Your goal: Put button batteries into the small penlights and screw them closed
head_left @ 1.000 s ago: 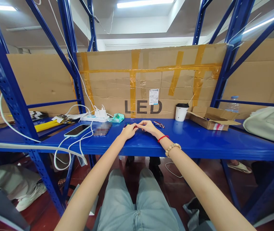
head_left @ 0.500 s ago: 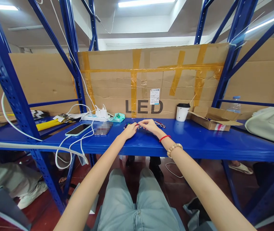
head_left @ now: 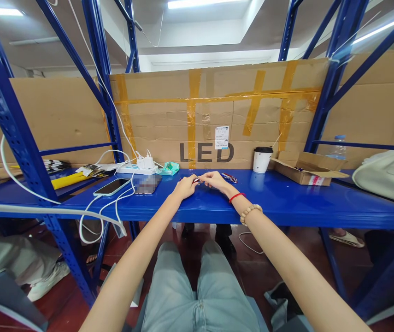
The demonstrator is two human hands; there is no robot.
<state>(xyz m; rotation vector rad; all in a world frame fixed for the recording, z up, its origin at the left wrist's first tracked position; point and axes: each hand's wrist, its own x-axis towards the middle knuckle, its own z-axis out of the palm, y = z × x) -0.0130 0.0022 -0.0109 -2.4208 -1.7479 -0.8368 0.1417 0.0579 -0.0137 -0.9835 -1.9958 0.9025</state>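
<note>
1. The room is a storeroom of blue steel racking under strip lights. A taped cardboard sheet [head_left: 217, 115] marked "LED" stands upright along the back edge of the blue shelf [head_left: 286, 203] that serves as the counter.
2. A pale bag [head_left: 386, 177] lies at the right end of the counter. An open cardboard box [head_left: 307, 169] sits near the back edge, right of the middle, with a white paper cup [head_left: 261, 160] with a dark lid just to its left.
3. A phone [head_left: 111, 186] lies flat left of the middle, white cables running from it to a power strip [head_left: 136, 168] by the back edge. A green packet [head_left: 169, 168] lies just right of the strip.
4. The left hand [head_left: 185, 186] and right hand [head_left: 215, 180] meet at the middle of the counter, fingertips almost touching, both equally near the work.
5. Between the fingertips is a small red and metal piece [head_left: 197, 180], too small to identify. It lies level with both grips and seems to run left to right. Each grip looks pinched nearly closed on it, though I cannot tell how firmly.
6. More small red and blue pieces [head_left: 229, 177] lie just behind the right hand.
</note>
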